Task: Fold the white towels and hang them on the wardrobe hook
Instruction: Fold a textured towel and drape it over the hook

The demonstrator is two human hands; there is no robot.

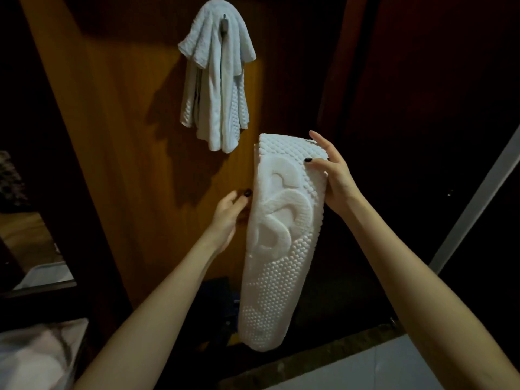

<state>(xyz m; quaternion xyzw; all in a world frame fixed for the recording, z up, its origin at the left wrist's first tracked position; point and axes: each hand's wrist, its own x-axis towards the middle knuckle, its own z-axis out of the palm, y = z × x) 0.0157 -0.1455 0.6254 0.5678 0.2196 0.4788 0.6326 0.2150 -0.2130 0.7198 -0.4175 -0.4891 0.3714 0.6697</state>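
A folded white towel (277,249) with a raised dotted weave and an embossed looping pattern hangs long and narrow in front of me. My right hand (333,175) grips its top right corner, thumb in front. My left hand (228,218) is at the towel's left edge around mid-height, fingers partly curled and partly hidden behind the cloth. Higher up and to the left, other white towels (216,77) drape over a small metal hook (224,23) on the brown wooden wardrobe door (126,136).
To the right of the door the wardrobe is dark, with a pale slanted strip (478,198) at the far right. A light tiled floor (380,367) shows at the bottom right. White fabric (36,356) lies at the bottom left, and a dark blue object (222,305) is behind the towel.
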